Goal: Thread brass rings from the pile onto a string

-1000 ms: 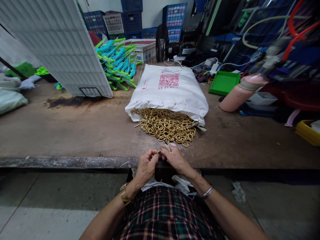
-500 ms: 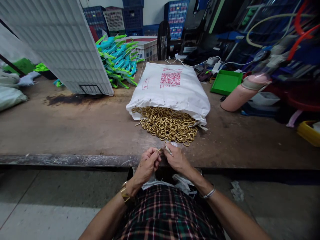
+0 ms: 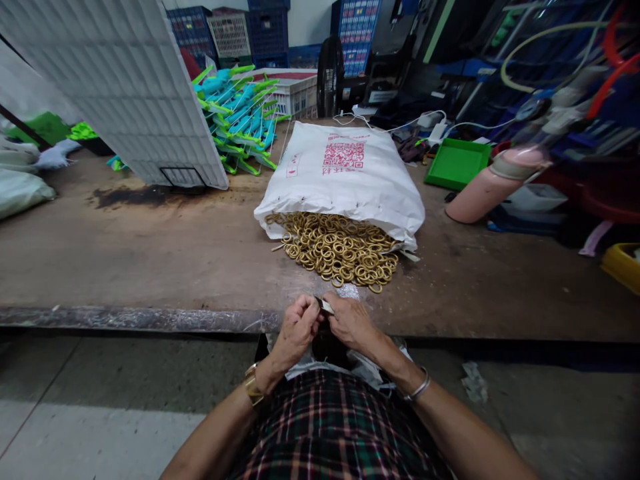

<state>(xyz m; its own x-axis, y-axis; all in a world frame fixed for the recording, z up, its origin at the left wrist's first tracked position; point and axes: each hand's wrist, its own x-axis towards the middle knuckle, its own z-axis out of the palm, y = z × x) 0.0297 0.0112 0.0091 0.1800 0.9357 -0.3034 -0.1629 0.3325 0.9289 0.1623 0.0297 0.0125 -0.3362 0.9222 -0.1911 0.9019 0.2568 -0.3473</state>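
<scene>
My left hand is closed at the table's front edge, its fingertips pinching something too small and hidden to name. Close beside it, my right hand grips a small pale tool with a dark tip that points at the left fingertips. Just beyond both hands, a heap of brass-coloured rings spills from the mouth of a white woven sack with red print. The sack lies on the brown table.
A white ribbed panel leans at the left, with green and turquoise plastic parts behind it. On the right are a green tray, a pink bottle and a yellow container. A black fan stands behind.
The two hands have come closer together, and the pale tool now reaches the left fingertips. The brass-coloured piece seen at the left fingertips earlier no longer shows.
</scene>
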